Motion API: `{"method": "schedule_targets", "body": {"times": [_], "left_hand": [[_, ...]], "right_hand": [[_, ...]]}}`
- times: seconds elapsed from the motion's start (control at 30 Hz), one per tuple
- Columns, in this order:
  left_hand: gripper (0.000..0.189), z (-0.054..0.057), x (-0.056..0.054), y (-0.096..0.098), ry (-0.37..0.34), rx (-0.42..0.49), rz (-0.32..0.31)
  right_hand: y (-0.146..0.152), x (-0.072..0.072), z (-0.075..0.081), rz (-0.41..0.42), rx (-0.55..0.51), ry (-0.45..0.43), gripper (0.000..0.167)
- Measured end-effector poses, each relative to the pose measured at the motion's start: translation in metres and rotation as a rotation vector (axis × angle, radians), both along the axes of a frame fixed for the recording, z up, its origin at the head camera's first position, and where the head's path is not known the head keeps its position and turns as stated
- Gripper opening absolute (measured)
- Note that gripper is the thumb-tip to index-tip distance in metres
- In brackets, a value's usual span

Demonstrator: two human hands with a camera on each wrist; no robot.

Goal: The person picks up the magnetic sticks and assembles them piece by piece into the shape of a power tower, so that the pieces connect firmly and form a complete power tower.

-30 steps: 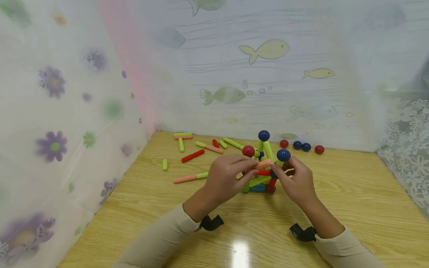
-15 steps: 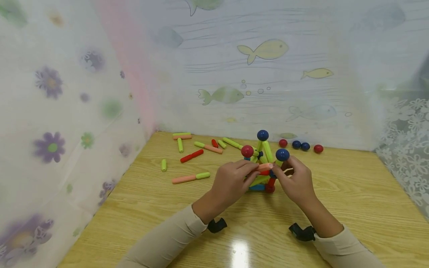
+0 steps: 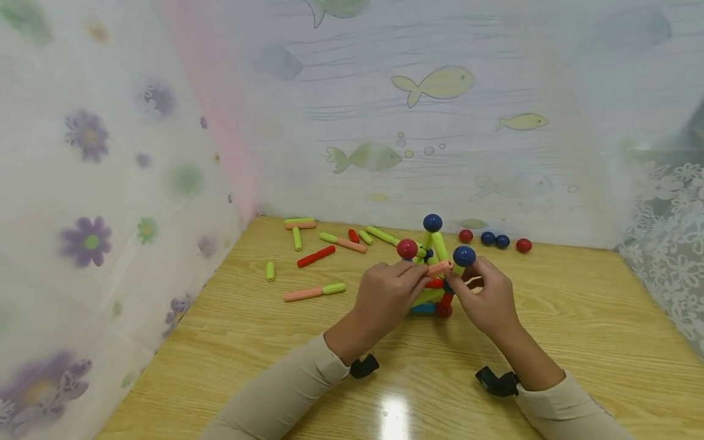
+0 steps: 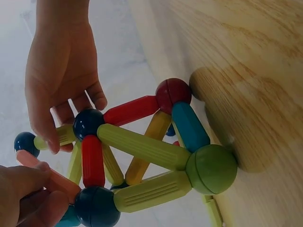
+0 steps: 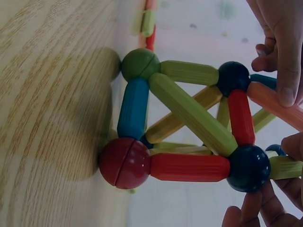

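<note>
A frame of magnetic rods and balls stands upright on the table. My left hand (image 3: 387, 292) pinches a salmon-coloured magnetic rod (image 3: 439, 269) at the frame's upper front. One end of that rod sits by a dark blue ball (image 4: 97, 206), the other by the top blue ball (image 4: 24, 142) in the left wrist view; exact contact is unclear. My right hand (image 3: 491, 296) holds a short yellow-green magnetic rod (image 4: 59, 137) between two blue balls, its fingers partly behind the frame. Lower down are a green ball (image 4: 211, 169), a blue rod (image 4: 190, 123) and a red ball (image 5: 124, 163).
Loose rods lie on the table (image 3: 220, 366) to the left, among them a red rod (image 3: 316, 256) and a joined salmon and green pair (image 3: 313, 292). Several balls, including a red ball (image 3: 524, 245), lie at the back right. A printed fish curtain (image 3: 352, 122) hangs behind.
My left hand has shifted to the right with the salmon rod, and the rod's tip now reaches the right-hand blue ball's area. My right hand has stayed in place.
</note>
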State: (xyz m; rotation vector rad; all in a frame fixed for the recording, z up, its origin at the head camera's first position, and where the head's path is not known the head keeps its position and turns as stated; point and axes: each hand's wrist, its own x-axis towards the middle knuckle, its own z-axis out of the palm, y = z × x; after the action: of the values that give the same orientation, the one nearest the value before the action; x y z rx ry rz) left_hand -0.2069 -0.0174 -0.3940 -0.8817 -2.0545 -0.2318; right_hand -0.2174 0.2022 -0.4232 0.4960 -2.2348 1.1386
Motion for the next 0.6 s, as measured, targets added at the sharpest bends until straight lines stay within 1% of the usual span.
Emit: {"method": "schedule_targets", "body": {"times": [0.17,0.27,0.37,0.47,0.53,0.6], "left_hand": [[0.027,0.001,-0.001,0.001,0.027,-0.022,0.046],[0.026,0.001,-0.001,0.001,0.026,-0.026,0.053],[0.024,0.003,-0.002,-0.001,0.015,-0.009,0.03],[0.021,0.006,-0.003,-0.006,-0.006,0.041,-0.011],[0.019,0.01,-0.004,-0.011,-0.029,0.09,-0.054],[0.017,0.016,-0.005,-0.016,-0.057,0.147,-0.105]], "right_hand": [[0.0,-0.001,-0.002,0.022,-0.01,0.003,0.018],[0.0,-0.001,-0.002,0.034,-0.003,0.015,0.018],[0.0,-0.001,-0.002,0.039,0.008,0.031,0.018],[0.0,-0.001,-0.002,0.038,0.013,0.029,0.019],[0.0,0.0,-0.002,0.035,0.015,0.024,0.021],[0.0,0.0,-0.001,0.032,0.011,0.011,0.022]]}}
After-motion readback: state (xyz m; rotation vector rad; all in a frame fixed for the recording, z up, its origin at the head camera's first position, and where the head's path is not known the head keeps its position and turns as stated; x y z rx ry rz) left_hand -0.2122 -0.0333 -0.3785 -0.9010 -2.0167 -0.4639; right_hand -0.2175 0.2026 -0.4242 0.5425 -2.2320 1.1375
